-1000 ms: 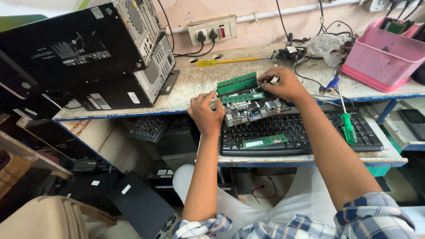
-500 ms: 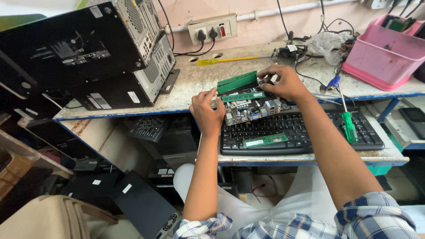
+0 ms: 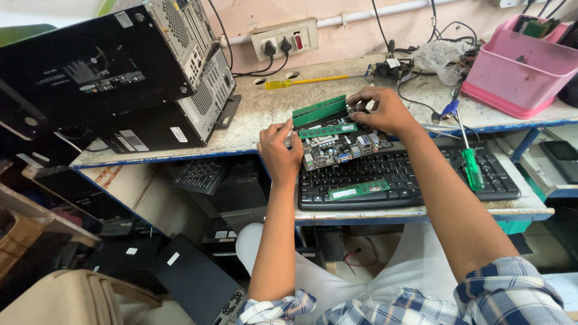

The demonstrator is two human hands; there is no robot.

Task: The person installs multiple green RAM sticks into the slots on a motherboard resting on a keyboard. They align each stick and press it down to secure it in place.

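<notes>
Hands unmoved: left hand [image 3: 280,150], right hand [image 3: 380,109] pressing green memory stick [image 3: 328,130] into motherboard [image 3: 337,147]; pink tub [image 3: 519,69] holds green boards.

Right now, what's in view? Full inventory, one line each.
Motherboard: 1, dark with grey parts, bench edge, under both hands.
Memory sticks: 3, green; one on the board, one tilted behind it, one on the keyboard.
Keyboard: 1, black, lower shelf in front.
Screwdriver, green handle: 1, on keyboard's right end.
Screwdriver, yellow handle: 1, bench, near wall.
Computer cases: 2, black, stacked at left.
Wall socket: 1, cream, two black plugs in.
Tub: 1, pink, right end of bench.
Left hand: on the board's left edge.
Right hand: on the board's far right corner.
</notes>
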